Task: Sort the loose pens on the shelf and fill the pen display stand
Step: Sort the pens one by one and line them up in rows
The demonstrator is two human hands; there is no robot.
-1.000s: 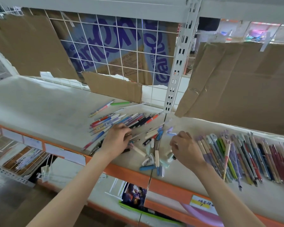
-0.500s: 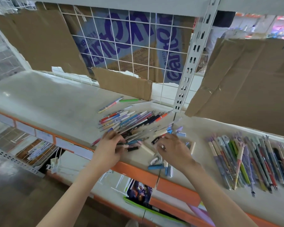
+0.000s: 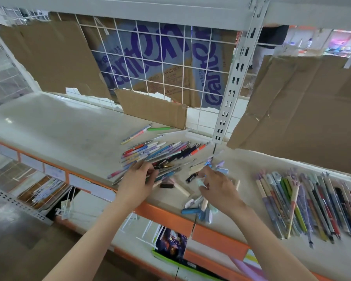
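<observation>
A loose pile of mixed pens (image 3: 162, 153) lies fanned on the white shelf (image 3: 59, 130). My left hand (image 3: 139, 180) rests on the pile's near edge, its thumb and fingers pinching a dark pen with a gold tip (image 3: 164, 165). To its right, my right hand (image 3: 218, 186) hovers over scattered short pens and caps (image 3: 193, 207), its fingers curled round a pale green pen piece (image 3: 201, 181). Further right lies a sorted row of long pens (image 3: 312, 201), side by side. No pen display stand is in view.
Torn cardboard (image 3: 152, 109) leans on the wire grid at the back, and a big cardboard sheet (image 3: 304, 110) hangs over the right bay. A slotted white upright (image 3: 229, 94) divides the bays. The orange shelf edge (image 3: 217, 234) runs along the front, with goods on the shelf below.
My right hand has moved left from beside the sorted row into the scattered pens and caps. My left hand has stayed on the pile. The camera has tilted slightly.
</observation>
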